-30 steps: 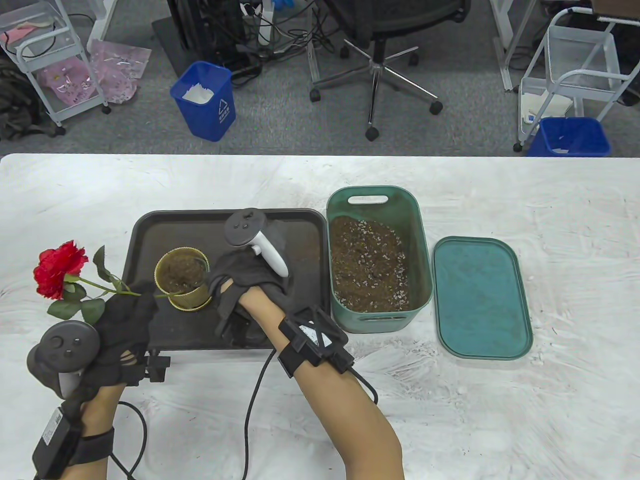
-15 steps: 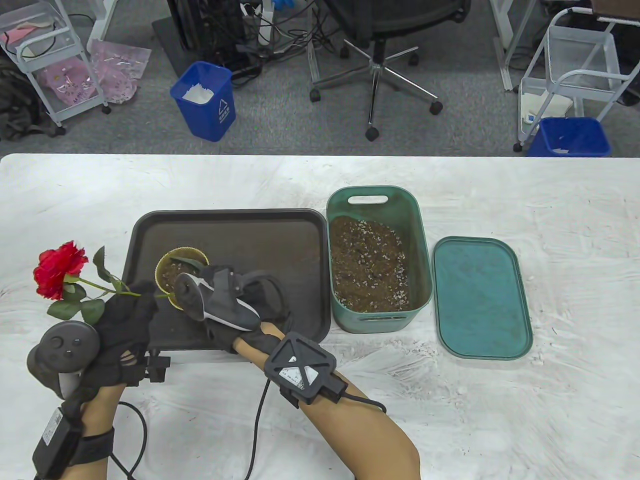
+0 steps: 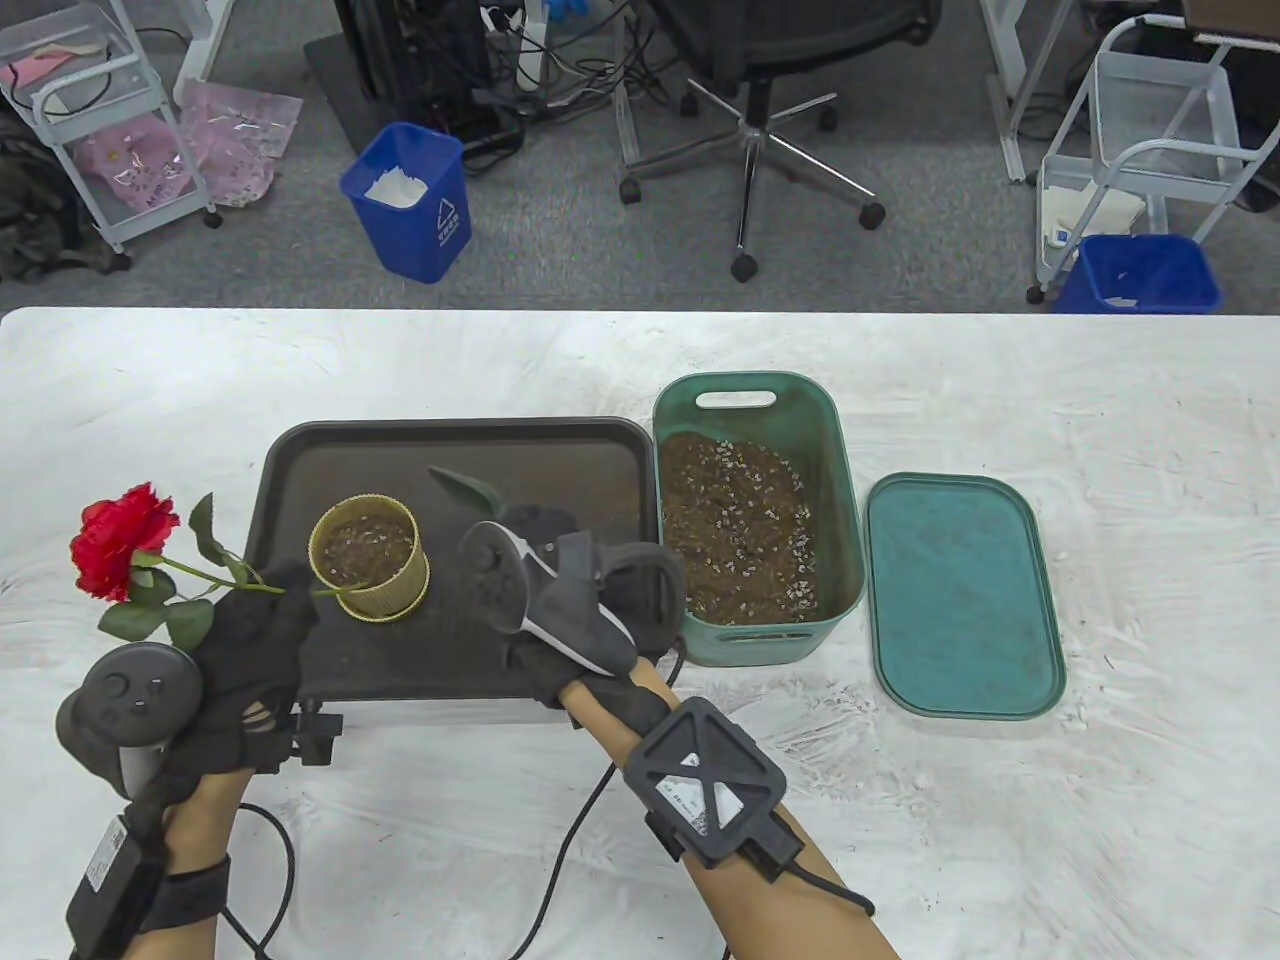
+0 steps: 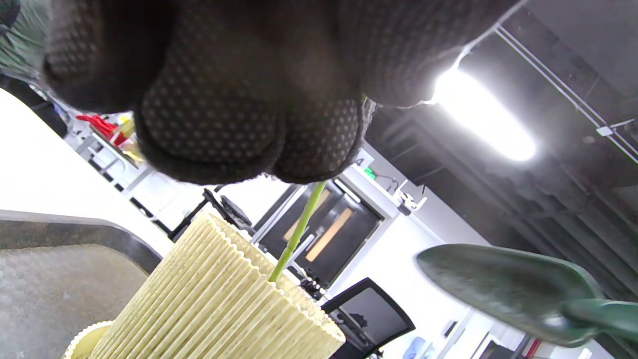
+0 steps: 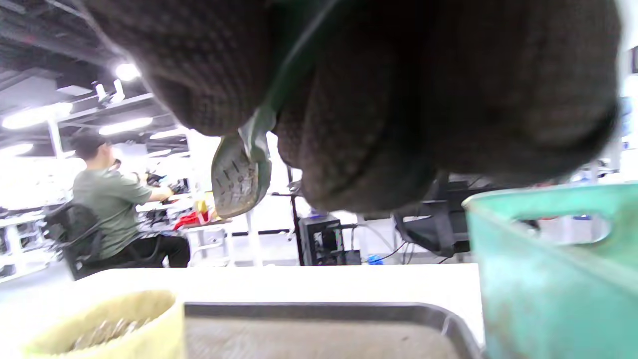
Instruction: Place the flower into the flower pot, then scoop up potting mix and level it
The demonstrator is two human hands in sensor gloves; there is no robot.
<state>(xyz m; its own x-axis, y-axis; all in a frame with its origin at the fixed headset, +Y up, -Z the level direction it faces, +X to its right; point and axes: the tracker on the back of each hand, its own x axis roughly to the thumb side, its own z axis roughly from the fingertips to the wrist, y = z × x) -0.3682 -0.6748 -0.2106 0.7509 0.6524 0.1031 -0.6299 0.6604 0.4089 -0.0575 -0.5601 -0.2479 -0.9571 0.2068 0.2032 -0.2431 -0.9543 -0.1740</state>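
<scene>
A red rose leans out to the left, its green stem reaching into the ribbed yellow pot on the dark tray. My left hand pinches the stem just left of the pot; the left wrist view shows the stem running from my fingers into the pot. The pot holds potting mix. My right hand grips a green trowel, lifted over the tray between the pot and the green bin of potting mix. The trowel blade hangs below my right fingers.
A teal lid lies right of the bin. Glove cables trail over the white table's near side. Beyond the far edge stand two blue waste bins, an office chair and wire carts. A person sits in the background.
My right hand has drawn the trowel away from the pot, moving right across the tray toward the bin. The left hand keeps its hold on the stem; the rose barely shifted.
</scene>
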